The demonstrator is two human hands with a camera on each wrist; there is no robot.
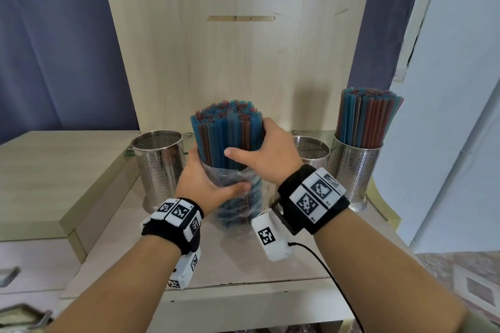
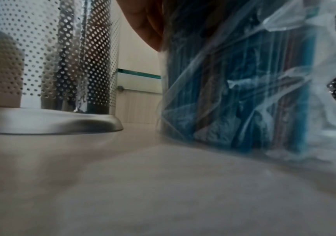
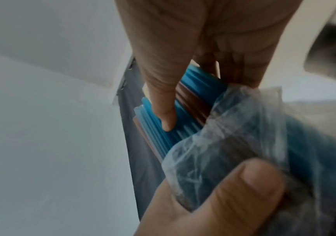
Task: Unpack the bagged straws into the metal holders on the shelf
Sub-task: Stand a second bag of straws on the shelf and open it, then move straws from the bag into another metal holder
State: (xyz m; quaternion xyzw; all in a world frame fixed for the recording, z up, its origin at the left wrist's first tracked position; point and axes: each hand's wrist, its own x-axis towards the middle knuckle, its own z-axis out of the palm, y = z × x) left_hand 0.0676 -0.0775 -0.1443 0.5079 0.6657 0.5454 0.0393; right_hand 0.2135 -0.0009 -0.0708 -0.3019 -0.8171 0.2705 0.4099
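The bundle of blue and reddish-brown plastic straws (image 1: 228,138) stands upright on the pale wooden shelf (image 1: 238,259), its lower half inside the clear crinkled plastic bag (image 1: 239,203). The right hand (image 1: 270,154) closes its grip around the bare upper part of the straws, thumb in front. The left hand (image 1: 208,184) closes its grip around the bag just below, thumb across the plastic. An empty perforated metal holder (image 1: 159,167) stands just left of the bundle, a second empty holder (image 1: 311,150) behind the right hand, and a third holder filled with straws (image 1: 354,170) at the far right.
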